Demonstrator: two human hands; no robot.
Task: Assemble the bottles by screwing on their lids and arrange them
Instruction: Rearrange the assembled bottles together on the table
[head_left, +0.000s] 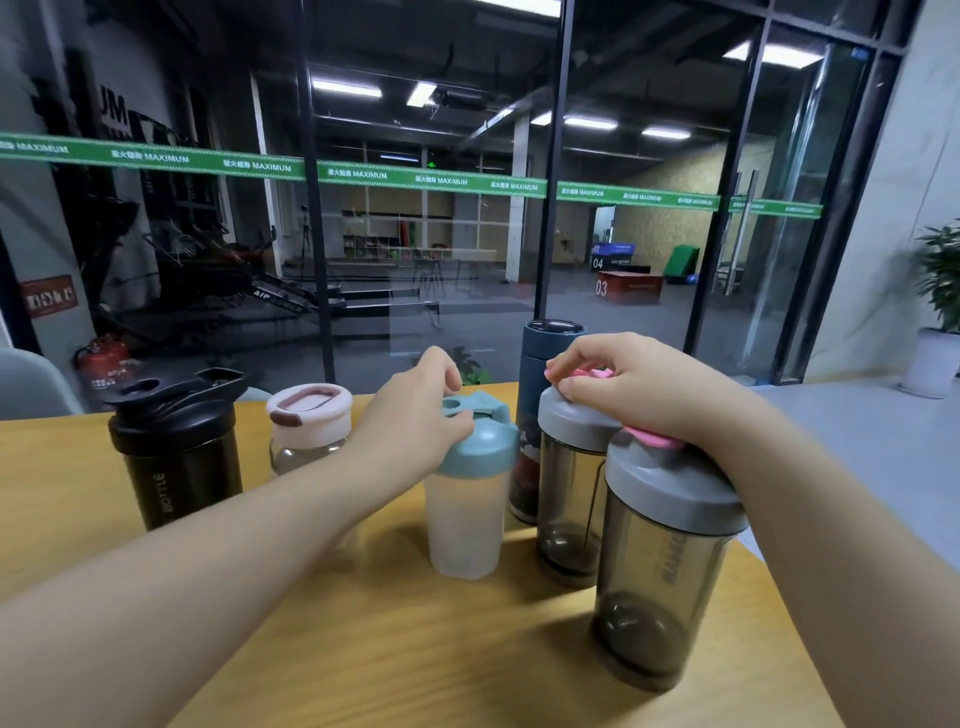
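Observation:
Several bottles stand on the wooden table (415, 665). My left hand (415, 405) grips the teal lid (480, 441) of a frosted white shaker (465, 525) at the middle. My right hand (639, 384) curls over the grey lid (571, 415) of a smoky shaker (569, 509), its fingers on the pink flip cap (597, 373). A second smoky shaker with grey lid (660, 571) stands nearest, under my right wrist. A black shaker (174, 457) and a small clear bottle with a pale pink lid (309, 421) stand at the left. A dark blue tumbler (540, 364) stands lidless behind.
A glass wall runs just behind the table's far edge. A pale chair back (31, 384) shows at the far left. The table's right edge slants away near the closest shaker. A potted plant (940, 312) stands on the floor at the right.

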